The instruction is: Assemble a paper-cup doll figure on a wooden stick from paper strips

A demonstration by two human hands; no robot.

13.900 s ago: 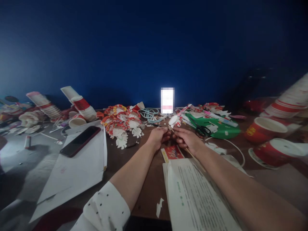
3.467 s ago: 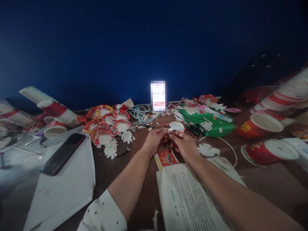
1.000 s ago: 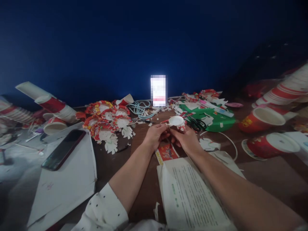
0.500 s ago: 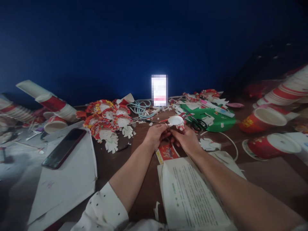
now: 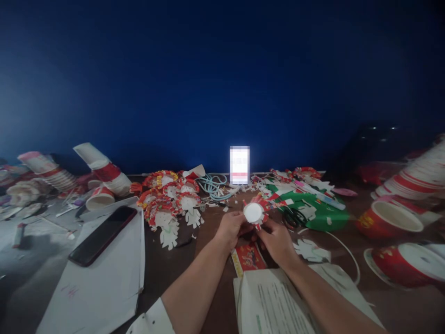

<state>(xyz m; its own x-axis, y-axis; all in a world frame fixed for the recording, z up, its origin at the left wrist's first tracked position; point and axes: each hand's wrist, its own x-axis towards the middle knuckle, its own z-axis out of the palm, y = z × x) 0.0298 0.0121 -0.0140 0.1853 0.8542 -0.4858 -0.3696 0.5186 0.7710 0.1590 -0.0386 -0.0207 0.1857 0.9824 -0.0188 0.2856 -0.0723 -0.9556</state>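
Note:
Between my hands is a cut paper cup [image 5: 253,213], its round white base facing me and red-and-white strips spreading out around it. My left hand [image 5: 232,228] pinches its left edge. My right hand [image 5: 275,241] grips the lower right edge, with the fingertips partly hidden behind the cup. Just below the hands lies a red printed paper piece [image 5: 249,256] on the dark brown table. Black-handled scissors [image 5: 294,216] rest to the right of my right hand, on a green sheet [image 5: 330,218].
Left are woven red-and-white paper crafts [image 5: 170,195], a phone [image 5: 103,235] on a white box [image 5: 104,287], and stacked cups [image 5: 111,174]. A printed booklet [image 5: 271,297] lies under my right forearm. Red paper cups [image 5: 392,220] stand right. A lit screen [image 5: 239,165] is at the back.
The view has tilted up, so the table sits lower in the picture. The cut cup has turned so that its round base and spread strips face me. Both hands keep hold.

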